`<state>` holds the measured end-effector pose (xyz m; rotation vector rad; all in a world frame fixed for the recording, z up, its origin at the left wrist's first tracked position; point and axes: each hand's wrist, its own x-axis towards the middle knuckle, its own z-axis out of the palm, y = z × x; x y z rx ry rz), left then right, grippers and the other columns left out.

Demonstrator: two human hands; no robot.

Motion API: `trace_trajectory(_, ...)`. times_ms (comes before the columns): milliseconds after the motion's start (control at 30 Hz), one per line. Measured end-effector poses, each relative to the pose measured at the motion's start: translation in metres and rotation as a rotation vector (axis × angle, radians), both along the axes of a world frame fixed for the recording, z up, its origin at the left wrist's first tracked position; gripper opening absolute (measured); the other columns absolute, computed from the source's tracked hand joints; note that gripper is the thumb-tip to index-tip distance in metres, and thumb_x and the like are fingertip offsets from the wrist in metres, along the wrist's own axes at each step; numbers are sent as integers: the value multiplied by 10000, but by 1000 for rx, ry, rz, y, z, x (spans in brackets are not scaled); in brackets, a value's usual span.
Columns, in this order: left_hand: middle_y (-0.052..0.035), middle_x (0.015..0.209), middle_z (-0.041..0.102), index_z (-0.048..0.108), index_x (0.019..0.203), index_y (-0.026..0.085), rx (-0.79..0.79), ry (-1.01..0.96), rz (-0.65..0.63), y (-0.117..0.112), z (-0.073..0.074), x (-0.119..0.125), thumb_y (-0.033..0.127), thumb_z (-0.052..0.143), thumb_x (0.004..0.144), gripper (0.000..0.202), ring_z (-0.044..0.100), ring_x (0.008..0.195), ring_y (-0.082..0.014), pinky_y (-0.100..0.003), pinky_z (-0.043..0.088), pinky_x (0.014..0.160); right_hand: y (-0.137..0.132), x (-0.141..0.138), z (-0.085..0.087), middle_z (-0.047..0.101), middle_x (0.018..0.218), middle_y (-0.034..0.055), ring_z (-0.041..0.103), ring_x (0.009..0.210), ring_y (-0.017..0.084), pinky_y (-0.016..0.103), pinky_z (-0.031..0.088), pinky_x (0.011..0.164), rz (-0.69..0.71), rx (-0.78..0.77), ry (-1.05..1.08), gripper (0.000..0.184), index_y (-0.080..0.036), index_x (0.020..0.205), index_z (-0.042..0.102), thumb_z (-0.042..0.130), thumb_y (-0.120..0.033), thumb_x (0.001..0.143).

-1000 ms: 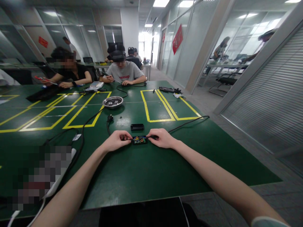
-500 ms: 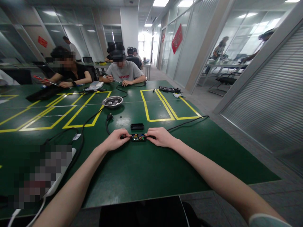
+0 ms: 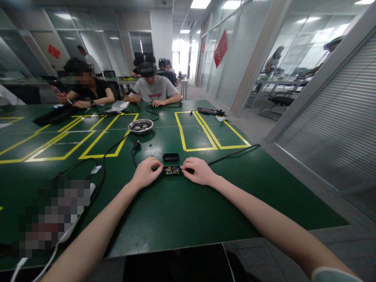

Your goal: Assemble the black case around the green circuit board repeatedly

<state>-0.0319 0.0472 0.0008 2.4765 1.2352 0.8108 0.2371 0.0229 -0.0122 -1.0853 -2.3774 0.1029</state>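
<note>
Both bare forearms reach out from the near edge of the green table (image 3: 176, 211), angled inward so the hands meet near its middle. The left hand (image 3: 146, 172) lies knuckles-up, its fingers curled in tight, the tips pressed to the left end of a small black case (image 3: 172, 170). The case sits flat on the table between the two hands, open at the top, with a circuit board of green, orange and blue parts inside. The right hand (image 3: 197, 170) is also palm-down and nearly closed, thumb and forefinger pinched on a black cable (image 3: 235, 152) where it meets the case's right end; the cable runs off to the right across the table. Just beyond the case lies a black lid (image 3: 170, 157), apart from it. Left of the lid, a black plug (image 3: 136, 146) rests on its own cord. Farther out, between yellow tape lines (image 3: 182, 133), a metal bowl (image 3: 140, 126) holds a few small dark parts, too small to tell apart. At the far edge two people (image 3: 152, 92) sit with their hands on the table, working on items of their own
</note>
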Motion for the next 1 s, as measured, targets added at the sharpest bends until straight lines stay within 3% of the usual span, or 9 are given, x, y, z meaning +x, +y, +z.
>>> trace_trajectory(100,-86,1043,771,770,1068,203,34,-32,147,7,-7,4,331,561,942,276,655,1015,-268,-396,512,931,14,-1,-11,702,928,57,643,824,173,300,500,778,-199,-119,216,210,-181,1055,763,575,-226,972)
trace_trajectory(200,-105,1186,762,779,1132,208,-21,11,173,12,-10,8,334,586,930,307,630,1139,-316,-463,494,997,26,-5,-17,704,1034,101,648,951,213,357,515,875,-286,-149,221,280,-162,1188,743,586,-234,968)
trace_trajectory(300,-87,1139,785,798,1092,222,-85,-53,145,12,-11,11,330,614,903,285,663,1102,-309,-450,512,989,30,-9,-20,709,1111,115,646,1015,225,387,514,929,-261,-170,239,276,-169,1187,741,636,-243,943)
trace_trajectory(467,-70,948,814,804,893,197,-238,-277,159,8,-10,16,324,663,835,198,742,909,-268,-385,570,891,27,-10,-22,753,942,50,681,819,178,335,559,810,-237,-297,486,121,-192,959,760,694,-217,860)
trace_trajectory(600,-83,923,807,767,943,156,-381,-475,158,6,-9,18,344,731,769,258,765,829,-258,-360,604,783,28,-14,-25,742,982,41,705,771,146,294,593,757,-162,-423,744,306,-187,1081,733,711,-178,777)
trace_trajectory(700,-91,1020,800,749,1017,151,-386,-534,151,5,-7,17,337,755,740,334,770,804,-241,-356,614,755,29,-17,-27,738,1048,61,716,799,144,295,609,776,-137,-436,846,364,-177,1113,735,711,-173,749)
trace_trajectory(833,-103,1106,795,738,1132,146,-442,-550,136,8,-6,13,291,765,719,438,776,851,-246,-398,629,816,29,-17,-24,768,971,63,723,850,176,318,614,808,-120,-461,833,260,-169,1011,767,717,-192,756)
trace_trajectory(1000,-99,1031,815,777,1021,139,-527,-550,105,12,-7,9,273,783,699,349,768,979,-278,-449,604,960,26,-18,-21,776,1003,58,724,776,160,307,612,762,-123,-499,836,274,-182,1041,766,718,-221,774)
